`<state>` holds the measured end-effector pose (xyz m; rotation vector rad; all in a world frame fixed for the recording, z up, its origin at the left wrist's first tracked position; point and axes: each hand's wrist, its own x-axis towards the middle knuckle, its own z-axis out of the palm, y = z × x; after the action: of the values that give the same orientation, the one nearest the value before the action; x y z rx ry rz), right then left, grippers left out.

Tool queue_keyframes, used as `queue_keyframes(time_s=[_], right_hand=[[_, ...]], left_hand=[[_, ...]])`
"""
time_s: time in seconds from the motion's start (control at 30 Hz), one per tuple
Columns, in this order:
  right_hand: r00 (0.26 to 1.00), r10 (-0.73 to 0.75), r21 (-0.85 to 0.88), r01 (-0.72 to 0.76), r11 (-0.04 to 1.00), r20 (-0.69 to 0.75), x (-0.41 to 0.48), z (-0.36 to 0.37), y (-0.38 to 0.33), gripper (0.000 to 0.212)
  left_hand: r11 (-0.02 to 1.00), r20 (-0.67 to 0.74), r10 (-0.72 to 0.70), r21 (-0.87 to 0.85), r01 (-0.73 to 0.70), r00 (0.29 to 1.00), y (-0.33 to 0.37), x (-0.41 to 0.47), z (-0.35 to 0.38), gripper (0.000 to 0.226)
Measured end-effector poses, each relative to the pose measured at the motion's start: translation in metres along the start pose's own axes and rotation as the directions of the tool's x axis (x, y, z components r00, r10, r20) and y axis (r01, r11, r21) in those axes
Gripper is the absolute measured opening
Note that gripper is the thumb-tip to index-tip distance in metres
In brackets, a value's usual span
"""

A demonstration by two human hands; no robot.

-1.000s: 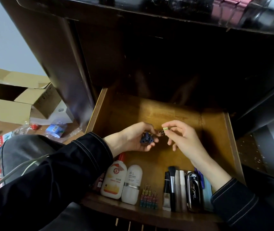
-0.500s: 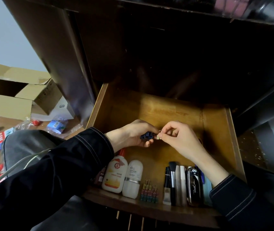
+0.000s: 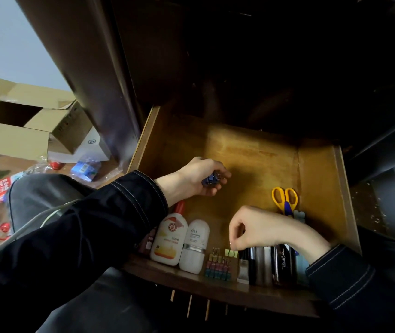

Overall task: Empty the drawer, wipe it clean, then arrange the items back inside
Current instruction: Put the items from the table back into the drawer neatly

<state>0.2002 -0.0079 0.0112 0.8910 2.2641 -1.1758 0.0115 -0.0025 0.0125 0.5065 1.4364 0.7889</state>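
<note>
Dark cabinet fronts frame a pulled-out wooden drawer (image 3: 316,183), with a cardboard box (image 3: 23,126) on the littered floor to its left. Over the drawer's bare middle, the left hand (image 3: 199,176) curls round a bunch of blue binder clips (image 3: 211,181). Near the front wall, the right hand (image 3: 263,227) pinches a green binder clip (image 3: 231,253) by its wire, just behind a row of coloured clips (image 3: 218,266). A glue bottle (image 3: 169,239) and white bottle (image 3: 195,246) lie left of them; yellow-handled scissors (image 3: 284,198) lie right
</note>
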Motion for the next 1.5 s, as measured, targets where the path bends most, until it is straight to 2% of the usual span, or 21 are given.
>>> queue_keyframes(time_s=[0.47,0.8,1.13,1.37,1.5], right_hand=[[0.997,0.020,-0.083,-0.013,0.996,0.079,0.008,0.014,-0.002,0.008],[0.997,0.003,-0.044,0.000,0.999,0.079,0.010,0.015,-0.002,0.008],[0.996,-0.023,-0.010,0.024,1.000,0.091,0.012,0.016,-0.002,0.011],[0.998,-0.024,0.040,0.026,0.999,-0.061,0.014,0.015,-0.004,0.014],[0.997,-0.069,-0.012,0.069,0.998,-0.045,0.018,0.022,-0.008,0.017]], left_hand=[[1.000,0.021,-0.003,-0.002,0.003,1.000,0.000,-0.004,0.002,0.024],[1.000,0.023,-0.007,-0.004,0.008,1.000,0.001,-0.005,0.002,0.019],[1.000,0.016,-0.007,-0.013,0.007,1.000,0.002,-0.005,0.002,0.024],[1.000,0.015,0.001,-0.018,0.000,1.000,0.002,-0.005,0.000,0.022],[1.000,0.022,-0.005,-0.014,0.005,1.000,0.001,-0.004,0.000,0.022]])
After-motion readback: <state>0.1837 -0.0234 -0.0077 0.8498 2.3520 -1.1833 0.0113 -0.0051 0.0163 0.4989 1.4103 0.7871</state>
